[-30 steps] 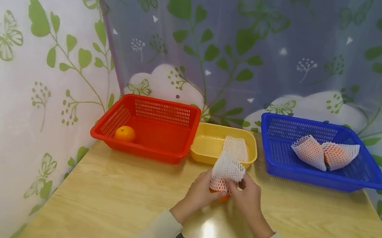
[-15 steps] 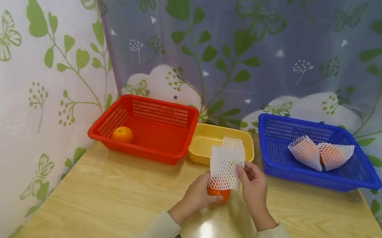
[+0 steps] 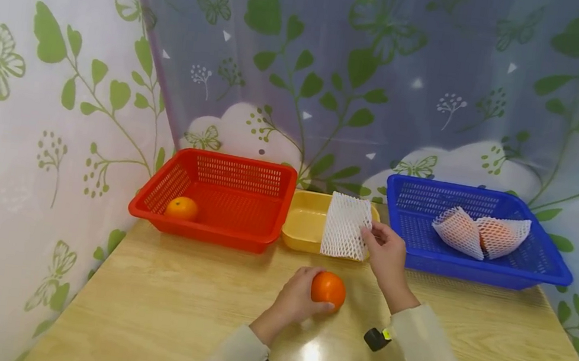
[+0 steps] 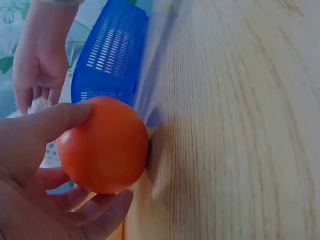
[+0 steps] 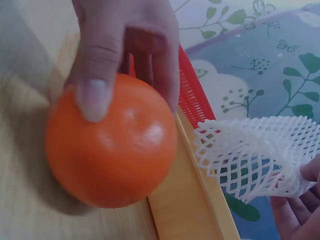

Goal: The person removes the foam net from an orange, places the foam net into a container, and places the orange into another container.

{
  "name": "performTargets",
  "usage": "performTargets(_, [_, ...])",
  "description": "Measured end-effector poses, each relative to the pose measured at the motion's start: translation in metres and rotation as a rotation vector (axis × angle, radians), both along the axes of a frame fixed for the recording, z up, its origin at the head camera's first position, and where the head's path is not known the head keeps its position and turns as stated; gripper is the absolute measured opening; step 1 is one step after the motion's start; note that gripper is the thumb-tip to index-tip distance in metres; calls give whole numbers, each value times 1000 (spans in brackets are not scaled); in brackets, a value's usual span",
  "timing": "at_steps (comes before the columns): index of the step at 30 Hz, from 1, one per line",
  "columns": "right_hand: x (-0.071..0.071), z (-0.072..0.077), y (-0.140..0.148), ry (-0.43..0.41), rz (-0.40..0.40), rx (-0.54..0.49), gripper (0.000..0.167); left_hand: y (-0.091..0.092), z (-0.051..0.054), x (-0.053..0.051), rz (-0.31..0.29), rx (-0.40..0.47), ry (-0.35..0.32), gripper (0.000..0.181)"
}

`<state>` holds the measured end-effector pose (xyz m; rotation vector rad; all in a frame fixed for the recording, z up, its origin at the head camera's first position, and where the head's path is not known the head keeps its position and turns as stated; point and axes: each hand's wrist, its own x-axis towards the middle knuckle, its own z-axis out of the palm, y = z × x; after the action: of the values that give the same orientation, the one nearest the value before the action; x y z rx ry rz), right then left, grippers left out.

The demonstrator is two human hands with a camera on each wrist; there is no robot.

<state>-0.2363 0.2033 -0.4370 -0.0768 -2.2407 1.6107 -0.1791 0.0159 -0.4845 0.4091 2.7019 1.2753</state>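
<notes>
My left hand (image 3: 299, 296) grips a bare orange (image 3: 329, 291) from its left side, thumb and fingers curled about it, low over the wooden table. In the left wrist view the orange (image 4: 105, 145) fills the space between thumb and fingers. A white foam net sleeve (image 3: 346, 227) is pinched by its right edge in my right hand (image 3: 387, 257), held up in front of the yellow tray. The right wrist view shows the net (image 5: 255, 155) hanging from the fingertips, its open end toward the orange (image 5: 112, 145).
The yellow tray (image 3: 299, 242) stands between a red basket (image 3: 218, 237) on the left and a blue basket (image 3: 461, 270) on the right. One orange (image 3: 182, 209) lies in the red basket. Two net-wrapped fruits (image 3: 458, 231) lie in the blue one. A patterned curtain hangs behind.
The foam net has come off the orange; my right hand has moved it up and away toward the yellow tray. My left hand keeps its grip on the orange, now uncovered.
</notes>
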Motion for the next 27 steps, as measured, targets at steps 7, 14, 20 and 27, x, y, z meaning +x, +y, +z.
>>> performTargets(7, [-26,4,-7,-102,-39,23,34,-1,0,2,-13,-34,14,71])
performTargets(14, [-46,8,-15,-174,-62,127,34,-2,2,3,-30,-43,21,70])
performTargets(20, [-60,3,-13,-297,-84,219,36,-3,0,7,-45,-41,25,72])
performTargets(27, [-73,-1,-11,-343,-52,453,45,-6,3,7,-36,-8,-9,73])
